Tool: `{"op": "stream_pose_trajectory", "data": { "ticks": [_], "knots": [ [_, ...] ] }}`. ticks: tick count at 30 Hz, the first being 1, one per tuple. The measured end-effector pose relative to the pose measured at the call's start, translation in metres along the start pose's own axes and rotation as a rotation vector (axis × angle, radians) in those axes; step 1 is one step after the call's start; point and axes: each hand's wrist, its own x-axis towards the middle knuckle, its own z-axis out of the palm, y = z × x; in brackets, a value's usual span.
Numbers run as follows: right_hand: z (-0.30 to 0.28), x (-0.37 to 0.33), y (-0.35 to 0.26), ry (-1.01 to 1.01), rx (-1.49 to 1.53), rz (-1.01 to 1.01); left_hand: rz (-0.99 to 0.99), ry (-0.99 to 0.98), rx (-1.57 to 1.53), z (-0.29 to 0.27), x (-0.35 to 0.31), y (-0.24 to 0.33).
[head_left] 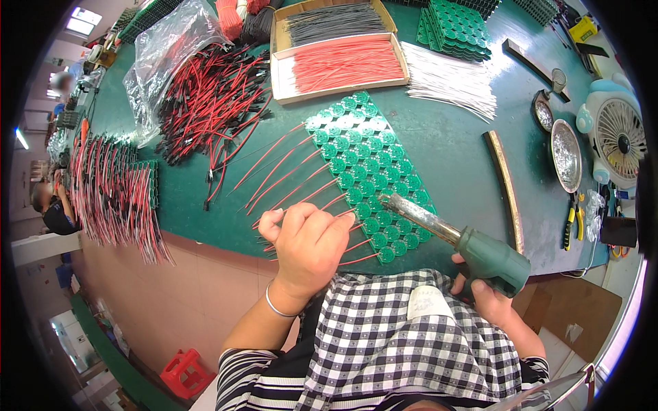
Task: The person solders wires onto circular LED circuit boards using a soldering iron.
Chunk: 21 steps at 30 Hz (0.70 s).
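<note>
A panel of round green circuit boards [370,163] lies on the bench in front of me. Red wires [281,166] are attached in a row along its left edge and fan out to the left. My left hand [312,243] is closed in a pinch at that edge, on a red wire mostly hidden by the fingers. My right hand [488,294] grips the green handle of a soldering iron [493,259]. The iron's metal tip points up and left, over the panel, close to the left fingertips; I cannot tell whether it touches.
Boxes of red wires [346,65] and black wires [336,24] stand behind the panel, beside white wires [449,81]. A red-black cable pile [209,96] lies left. At right are a wooden bar [504,185], a metal dish [566,156] and a fan [617,140].
</note>
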Motion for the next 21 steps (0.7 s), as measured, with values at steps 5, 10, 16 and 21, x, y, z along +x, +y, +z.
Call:
{"op": "stream_pose_trajectory", "data": {
  "ticks": [5, 10, 16, 21],
  "knots": [
    [-0.002, 0.0, -0.001, -0.024, -0.01, 0.006, 0.007, -0.001, -0.001, 0.001, -0.001, -0.001],
    [-0.004, -0.005, -0.004, -0.041, -0.016, 0.023, 0.014, 0.006, 0.007, 0.0, -0.001, -0.001],
    [-0.01, -0.01, 0.001, -0.013, 0.023, 0.057, 0.006, 0.032, 0.013, -0.007, -0.002, 0.005],
    [-0.022, -0.006, 0.001, -0.211, -0.197, -0.047, 0.006, -0.041, 0.005, -0.012, -0.009, 0.01]
  ]
}}
